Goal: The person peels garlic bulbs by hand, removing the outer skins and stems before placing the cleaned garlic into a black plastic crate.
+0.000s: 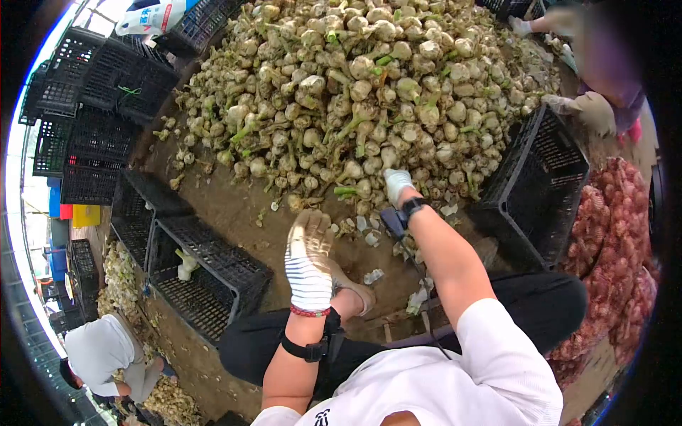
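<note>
Floor between crate and garlic heap

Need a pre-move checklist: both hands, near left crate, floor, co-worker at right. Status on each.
1. Gloves on: ok, both left hand and right hand.
2. Left hand free: ok, fingers extended, no bulb visible in it.
3. Right hand gripping a bulb: cannot tell; it's at the garlic pile, fingertips hidden.
4. Room in near left crate: ok, only a little garlic inside.
5. Floor clear: not ok, peel scraps lie about.
6. Co-worker's gloved hand clear of right hand: ok.
</note>
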### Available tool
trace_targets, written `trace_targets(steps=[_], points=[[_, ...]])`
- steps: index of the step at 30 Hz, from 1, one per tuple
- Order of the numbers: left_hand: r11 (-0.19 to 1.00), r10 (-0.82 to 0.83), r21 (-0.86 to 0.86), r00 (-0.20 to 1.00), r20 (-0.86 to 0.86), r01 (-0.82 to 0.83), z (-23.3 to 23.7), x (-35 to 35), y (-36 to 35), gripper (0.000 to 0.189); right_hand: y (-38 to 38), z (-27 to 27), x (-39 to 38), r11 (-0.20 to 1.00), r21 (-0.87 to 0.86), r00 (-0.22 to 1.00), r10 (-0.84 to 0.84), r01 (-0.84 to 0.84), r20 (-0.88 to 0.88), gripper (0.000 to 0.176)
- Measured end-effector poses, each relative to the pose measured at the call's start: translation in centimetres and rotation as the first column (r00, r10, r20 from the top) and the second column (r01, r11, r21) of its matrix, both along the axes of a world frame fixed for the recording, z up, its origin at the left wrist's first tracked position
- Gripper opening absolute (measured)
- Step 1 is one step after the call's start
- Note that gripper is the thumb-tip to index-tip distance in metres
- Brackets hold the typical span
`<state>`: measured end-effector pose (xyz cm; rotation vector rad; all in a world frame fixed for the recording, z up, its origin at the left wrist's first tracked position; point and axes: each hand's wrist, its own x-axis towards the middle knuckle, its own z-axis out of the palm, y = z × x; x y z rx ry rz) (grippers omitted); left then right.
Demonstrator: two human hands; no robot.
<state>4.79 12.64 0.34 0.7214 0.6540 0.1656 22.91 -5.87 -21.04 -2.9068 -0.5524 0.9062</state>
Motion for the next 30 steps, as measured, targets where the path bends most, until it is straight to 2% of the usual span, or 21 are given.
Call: trace_targets(steps=[2,3,4,6,7,8,10,11,12,14,15,16,17,18,20,21,22,23,25,28,30], points=[[0.996,-0.028,0.085,0.995,-0.096,0.036,-1.4,-0.5,-0.9,0.038,-4.0,0.7,-2.4,0.949,0.288,0.986,0.089,-0.126,0.138,0.040],[0.983,-0.101,0.134,0.981,-0.167,0.124,-1.3,-0.5,-1.5,0.051,-3.9,3.0,-3.9,0.676,0.583,0.892,-0.309,0.450,-0.331,0.043],[0.983,-0.104,0.132,0.982,-0.158,0.125,-1.3,-0.4,-1.8,0.051,-3.6,7.3,-5.4,0.126,0.473,0.483,-0.375,0.872,-0.791,0.047],[0.962,-0.270,-0.121,0.913,-0.308,0.244,-1.3,-0.3,-2.6,0.039,-3.7,17.4,-8.4,0.375,0.573,0.684,-0.442,0.729,-0.581,0.042],[0.932,-0.351,-0.183,0.908,-0.228,0.314,0.2,-0.4,-3.4,0.040,-4.0,17.5,-9.5,0.458,0.842,0.928,-0.352,0.286,-0.124,0.038],[0.925,-0.367,-0.183,0.905,-0.216,0.331,0.9,-0.4,-4.0,0.040,-4.8,18.1,-10.2,0.500,0.865,0.956,-0.267,0.030,0.121,0.034],[0.862,-0.504,-0.136,0.853,-0.135,0.488,2.1,-0.7,-4.9,0.042,-5.3,21.6,-10.9,0.607,0.729,0.868,-0.125,-0.317,0.481,0.035],[0.823,-0.562,-0.119,0.826,-0.029,0.556,1.7,-1.2,-4.9,0.043,-5.6,22.0,-11.3,0.642,0.670,0.838,-0.078,-0.372,0.540,0.047],[0.817,-0.571,-0.111,0.821,-0.013,0.566,1.4,-1.6,-5.2,0.043,-5.9,22.8,-11.9,0.676,0.640,0.834,-0.069,-0.365,0.548,0.046],[0.797,-0.602,0.113,0.796,0.068,0.593,1.2,-2.3,-5.5,0.055,-6.6,24.7,-13.1,0.577,0.711,0.788,-0.176,-0.403,0.590,0.038],[0.805,-0.580,0.227,0.809,0.100,0.549,1.1,-2.5,-5.7,0.056,-6.8,25.8,-14.0,0.488,0.838,0.833,-0.338,-0.243,0.438,0.042],[0.688,-0.611,0.519,0.791,0.038,0.507,1.9,-2.3,-5.8,0.060,-6.7,26.9,-15.3,0.365,0.927,0.843,-0.473,-0.080,0.258,0.046],[0.631,-0.624,0.654,0.774,0.107,0.418,2.6,-2.5,-6.3,0.063,-6.6,28.1,-16.8,-0.048,0.948,0.816,-0.496,0.315,-0.297,0.048],[0.566,-0.640,0.765,0.749,0.172,0.308,3.5,-2.7,-7.0,0.066,-7.0,28.4,-17.3,-0.079,0.903,0.784,-0.468,0.422,-0.408,0.043],[0.574,-0.652,0.748,0.739,0.171,0.334,3.4,-3.1,-7.9,0.073,-7.4,26.4,-18.2,-0.221,0.810,0.775,-0.239,0.543,-0.585,0.039],[0.537,-0.660,0.789,0.731,0.173,0.299,4.3,-3.4,-8.4,0.076,-7.0,28.2,-18.9,-0.406,0.572,0.602,-0.063,0.713,-0.796,0.037],[0.497,-0.669,0.827,0.722,0.173,0.262,4.8,-3.6,-8.7,0.078,-6.4,27.9,-18.6,-0.263,0.677,0.676,-0.110,0.687,-0.729,0.037],[0.401,-0.670,0.900,0.725,0.158,0.174,4.7,-3.7,-8.7,0.079,-6.1,27.6,-18.8,-0.269,0.717,0.715,-0.124,0.644,-0.688,0.036],[0.378,-0.659,0.906,0.743,0.118,0.191,4.7,-3.7,-8.4,0.079,-5.7,27.6,-19.2,-0.270,0.752,0.750,-0.135,0.601,-0.648,0.034],[0.385,-0.640,0.894,0.764,0.080,0.228,5.0,-4.0,-8.4,0.078,-5.6,28.6,-19.5,-0.181,0.829,0.794,-0.240,0.529,-0.559,0.033],[0.333,-0.645,0.913,0.763,0.040,0.234,5.6,-4.1,-8.5,0.078,-6.0,29.6,-19.4,-0.044,0.833,0.790,-0.296,0.551,-0.538,0.032]])
